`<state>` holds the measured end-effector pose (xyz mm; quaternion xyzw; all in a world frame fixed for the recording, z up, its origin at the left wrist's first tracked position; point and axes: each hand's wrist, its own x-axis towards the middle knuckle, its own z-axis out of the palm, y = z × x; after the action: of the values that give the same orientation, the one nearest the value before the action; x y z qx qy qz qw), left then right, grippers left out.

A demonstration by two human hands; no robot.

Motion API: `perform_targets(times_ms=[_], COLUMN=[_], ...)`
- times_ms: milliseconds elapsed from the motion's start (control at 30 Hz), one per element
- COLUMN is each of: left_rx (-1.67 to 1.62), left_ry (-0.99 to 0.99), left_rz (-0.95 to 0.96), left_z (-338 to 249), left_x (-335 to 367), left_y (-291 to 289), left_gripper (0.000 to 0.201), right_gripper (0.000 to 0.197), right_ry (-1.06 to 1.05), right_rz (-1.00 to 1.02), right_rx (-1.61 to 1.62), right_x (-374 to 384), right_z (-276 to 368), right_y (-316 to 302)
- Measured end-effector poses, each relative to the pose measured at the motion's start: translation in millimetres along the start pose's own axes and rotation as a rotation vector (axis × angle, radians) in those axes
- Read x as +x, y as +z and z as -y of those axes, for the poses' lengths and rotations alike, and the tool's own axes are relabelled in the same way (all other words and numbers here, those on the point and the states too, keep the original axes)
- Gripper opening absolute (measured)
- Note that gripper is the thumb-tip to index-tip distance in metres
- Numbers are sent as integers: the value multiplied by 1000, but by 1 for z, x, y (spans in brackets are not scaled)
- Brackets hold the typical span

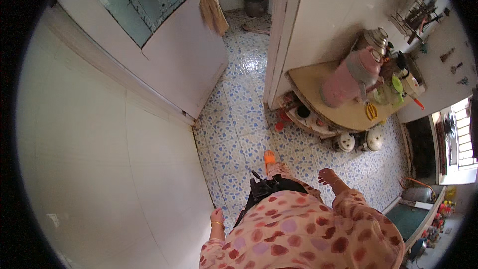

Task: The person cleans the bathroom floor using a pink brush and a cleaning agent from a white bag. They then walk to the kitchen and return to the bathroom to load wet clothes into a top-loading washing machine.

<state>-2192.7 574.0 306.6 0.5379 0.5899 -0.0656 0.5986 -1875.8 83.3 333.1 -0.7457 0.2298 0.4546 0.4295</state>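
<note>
Right hand (327, 176), fingers loosely spread and empty, hangs over the blue-speckled floor (239, 119); two white lidded pots (359, 141) lie just far-right, under the counter (318, 89). Left hand (217, 216), loosely curled, empty, near the white wall (99, 169).

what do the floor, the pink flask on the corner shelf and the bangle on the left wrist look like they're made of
Floor: likely glazed ceramic tile, blue-and-white speckle with grout lines and window glare.
Pink flask: probably plastic casing, smooth with a soft sheen; metal cannot be ruled out.
Bangle: yellow metal, gold-coloured and shiny; too small to say more.
</note>
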Motion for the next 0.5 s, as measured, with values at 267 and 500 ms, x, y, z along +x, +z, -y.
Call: perform_targets(times_ms=[267, 500], left_rx=[-59, 18], left_ry=[-48, -18], left_rz=[-71, 43], left_z=[-113, -192], left_x=[19, 76], left_y=[36, 66], left_gripper=[28, 29], right_gripper=[19, 8], right_ry=[-56, -920], right_rz=[216, 334], right_rx=[-134, -634], right_x=[112, 221], right_z=[219, 369], right_y=[-6, 41])
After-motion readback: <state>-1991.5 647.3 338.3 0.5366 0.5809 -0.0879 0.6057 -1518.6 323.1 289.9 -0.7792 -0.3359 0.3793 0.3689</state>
